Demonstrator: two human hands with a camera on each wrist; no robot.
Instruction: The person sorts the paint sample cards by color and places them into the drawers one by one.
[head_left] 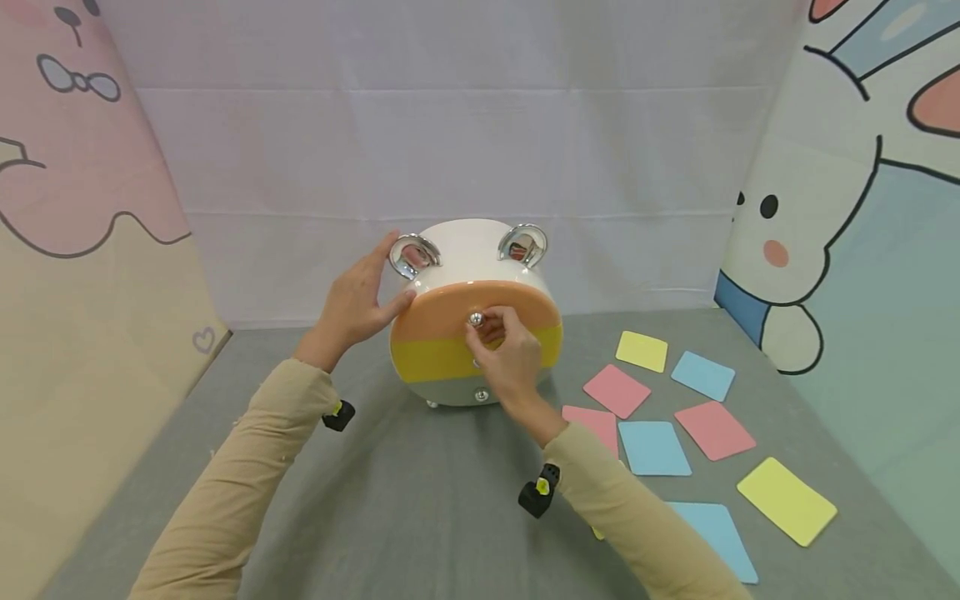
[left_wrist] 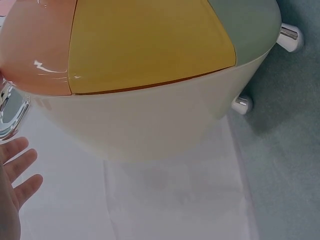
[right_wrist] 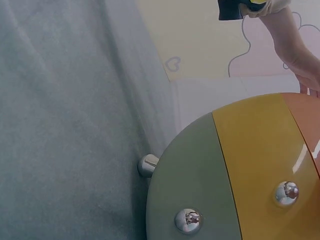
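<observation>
A rounded white cabinet (head_left: 468, 250) with two chrome ears has an orange drawer front (head_left: 442, 304), a yellow one (head_left: 427, 360) and a grey-green one (head_left: 450, 392). My left hand (head_left: 356, 304) lies against its upper left side, thumb by the orange edge; in the left wrist view the fingers of that hand (left_wrist: 17, 170) are spread. My right hand (head_left: 510, 354) pinches the top chrome knob (head_left: 476, 318) between thumb and index finger. The right wrist view shows the yellow front's knob (right_wrist: 287, 193) and the lower knob (right_wrist: 188, 221), but not my right hand.
Several pink, blue and yellow cards, among them a yellow card (head_left: 787, 502) and a blue card (head_left: 654, 448), lie on the grey cloth (head_left: 390, 508) to the right. A white curtain (head_left: 465, 150) hangs behind; cartoon-printed panels stand at both sides.
</observation>
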